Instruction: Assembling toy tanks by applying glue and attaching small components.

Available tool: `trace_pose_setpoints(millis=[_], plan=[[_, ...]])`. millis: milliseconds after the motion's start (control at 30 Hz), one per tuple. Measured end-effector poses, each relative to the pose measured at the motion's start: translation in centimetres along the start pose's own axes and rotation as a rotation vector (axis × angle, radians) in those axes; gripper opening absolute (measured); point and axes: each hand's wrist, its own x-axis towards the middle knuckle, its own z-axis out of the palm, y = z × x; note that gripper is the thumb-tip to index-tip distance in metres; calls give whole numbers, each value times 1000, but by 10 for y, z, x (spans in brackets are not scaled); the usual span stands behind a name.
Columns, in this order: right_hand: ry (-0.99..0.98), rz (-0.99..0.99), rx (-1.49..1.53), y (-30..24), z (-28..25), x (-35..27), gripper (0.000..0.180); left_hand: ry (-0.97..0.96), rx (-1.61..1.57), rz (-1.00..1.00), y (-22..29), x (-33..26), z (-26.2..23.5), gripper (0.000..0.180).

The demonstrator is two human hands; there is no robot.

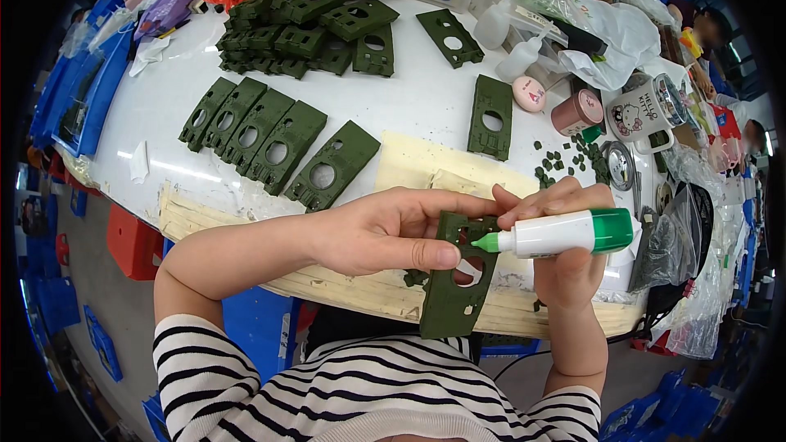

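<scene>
My left hand (385, 233) grips a dark green plastic toy tank hull (446, 311) by its upper end, thumb on the near face. A large round hole and smaller openings pass through the hull, which hangs over the table's front edge. In my right hand (565, 274) is a white glue bottle (553, 234) with a green base, lying nearly level. Its green nozzle points left and meets the hull near a small opening above the round hole; whether it touches cannot be made out. Small green pieces (416, 277) show beside the hull, under my left hand.
Several matching hulls (262, 137) lie in a row at left, with a heap (315, 20) behind them. Two more lie farther right, one being a single hull (491, 119). Loose small green parts (565, 162) are scattered near a pink tin (578, 112) and a white mug (643, 110).
</scene>
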Motion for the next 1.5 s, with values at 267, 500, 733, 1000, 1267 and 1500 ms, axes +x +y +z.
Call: trace_pose_setpoints(millis=[267,500,733,1000,1267,1500], plan=[[59,44,-24,-7,-8,3,48,-39,22,11,8,1,0,61],[83,30,-40,-5,-8,3,48,-8,10,49,10,0,2,63],[76,22,-45,-4,-9,2,48,-18,21,39,10,1,0,63],[69,8,-55,-4,-8,3,44,-20,12,43,10,1,1,63],[62,0,-47,-4,-9,2,43,-17,10,43,10,1,1,63],[62,4,-48,-4,-10,2,47,-10,18,30,9,1,0,63]])
